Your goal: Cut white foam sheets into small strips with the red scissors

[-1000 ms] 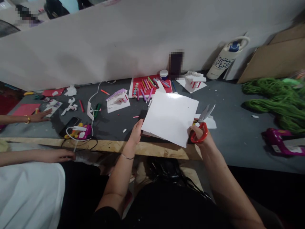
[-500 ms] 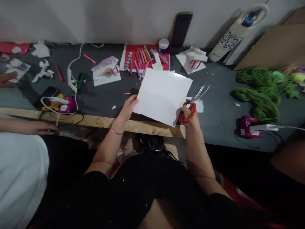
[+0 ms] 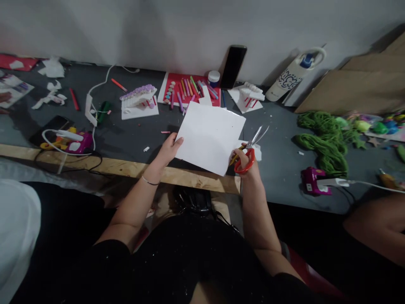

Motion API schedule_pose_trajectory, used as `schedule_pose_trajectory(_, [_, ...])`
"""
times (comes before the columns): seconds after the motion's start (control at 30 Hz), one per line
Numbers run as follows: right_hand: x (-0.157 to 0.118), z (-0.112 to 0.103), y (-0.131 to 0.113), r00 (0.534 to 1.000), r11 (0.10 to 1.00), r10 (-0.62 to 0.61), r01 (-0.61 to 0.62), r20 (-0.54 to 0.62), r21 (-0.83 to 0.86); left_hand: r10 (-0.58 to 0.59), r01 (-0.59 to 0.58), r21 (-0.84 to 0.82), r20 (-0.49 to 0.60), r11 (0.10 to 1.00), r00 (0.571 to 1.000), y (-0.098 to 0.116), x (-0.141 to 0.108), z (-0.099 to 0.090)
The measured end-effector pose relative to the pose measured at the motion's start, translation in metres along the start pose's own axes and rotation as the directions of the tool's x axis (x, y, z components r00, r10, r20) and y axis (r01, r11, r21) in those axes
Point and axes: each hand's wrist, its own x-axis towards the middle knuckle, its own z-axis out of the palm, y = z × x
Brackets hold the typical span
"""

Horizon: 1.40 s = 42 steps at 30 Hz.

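A white square sheet [image 3: 210,137], stiff like card, is held tilted over the front edge of the table. My left hand [image 3: 168,151] pinches its left edge, thumb on top. At its lower right corner is my right hand [image 3: 248,166], closed around scissors [image 3: 251,157] with red-orange handles. Their blades are parted and point away from me, up and to the right. A thin yellow stick, perhaps a pencil, also shows at the right fingers. White scraps [image 3: 257,153] lie on the table just behind the scissors.
Behind the sheet lie markers on a red sheet [image 3: 163,90], a jar [image 3: 214,78], a leaning phone [image 3: 233,66] and two small white models [image 3: 141,107]. Right: a bottle [image 3: 286,78], green yarn [image 3: 325,139], a purple plug adapter [image 3: 311,179]. People sit on both sides.
My view has turned slightly right and up, so the table things appear shifted left and lower. My grip on the sheet and scissors looks the same. The left neighbour's forearm has left view.
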Motion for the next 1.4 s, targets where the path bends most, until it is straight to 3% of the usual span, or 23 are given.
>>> schedule_pose_trajectory(0.13, [0.0, -0.003, -0.007, 0.998, 0.999, 0.037, -0.038, -0.054, -0.019, -0.015, 0.014, -0.031, -0.008, 0.999, 1.0, -0.005, -0.001, 0.002])
schedule_pose_trajectory(0.27, [0.001, -0.006, -0.008, 1.0, 0.993, -0.006, 0.008, 0.017, -0.121, -0.016, 0.016, -0.1, -0.007, 0.995, 1.0, -0.011, -0.002, 0.005])
schedule_pose_trajectory(0.43, [0.002, 0.0, -0.007, 0.998, 0.99, -0.006, 0.015, 0.064, -0.139, -0.001, -0.011, -0.113, -0.106, 0.994, 0.994, -0.01, 0.005, 0.004])
schedule_pose_trajectory(0.57, [0.003, 0.004, -0.008, 0.997, 0.994, -0.078, 0.077, -0.012, -0.076, 0.191, -0.191, 0.024, -0.225, 0.981, 0.955, -0.007, 0.006, 0.0])
schedule_pose_trajectory(0.7, [0.001, 0.005, -0.015, 0.996, 0.996, -0.073, 0.075, -0.056, 0.048, 0.488, -0.402, 0.318, -0.267, 0.859, 0.831, -0.002, -0.003, -0.001])
schedule_pose_trajectory(0.77, [-0.002, 0.007, -0.02, 0.999, 0.993, -0.039, 0.037, 0.013, 0.108, 0.644, -0.494, 0.477, -0.222, 0.727, 0.732, 0.0, -0.008, 0.0])
schedule_pose_trajectory(0.83, [-0.007, 0.012, -0.026, 0.995, 0.986, -0.041, 0.026, 0.093, 0.163, 0.779, -0.593, 0.595, -0.094, 0.543, 0.62, -0.001, -0.01, 0.0])
schedule_pose_trajectory(0.93, [-0.019, 0.023, -0.033, 0.979, 0.985, -0.078, 0.047, 0.187, 0.166, 0.869, -0.68, 0.682, 0.131, 0.27, 0.477, -0.006, -0.007, -0.001])
schedule_pose_trajectory(1.07, [-0.038, 0.036, -0.033, 0.97, 0.995, -0.041, 0.019, 0.24, 0.096, 0.901, -0.668, 0.735, 0.204, 0.117, 0.382, -0.02, -0.004, -0.003])
schedule_pose_trajectory(1.13, [-0.045, 0.041, -0.028, 0.983, 0.996, -0.01, -0.008, 0.184, 0.094, 0.899, -0.672, 0.735, 0.226, 0.094, 0.374, -0.027, -0.006, -0.003])
schedule_pose_trajectory(1.2, [-0.05, 0.044, -0.02, 0.993, 0.995, 0.011, -0.022, 0.115, 0.096, 0.873, -0.685, 0.723, 0.273, 0.09, 0.403, -0.032, -0.009, -0.004])
schedule_pose_trajectory(1.3, [-0.053, 0.046, -0.007, 0.992, 0.991, 0.057, -0.07, 0.112, 0.114, 0.82, -0.702, 0.697, 0.312, 0.146, 0.48, -0.037, -0.015, -0.004])
schedule_pose_trajectory(1.4, [-0.051, 0.047, 0.0, 0.992, 0.987, 0.064, -0.078, 0.105, 0.143, 0.763, -0.705, 0.643, 0.282, 0.299, 0.581, -0.038, -0.02, -0.005])
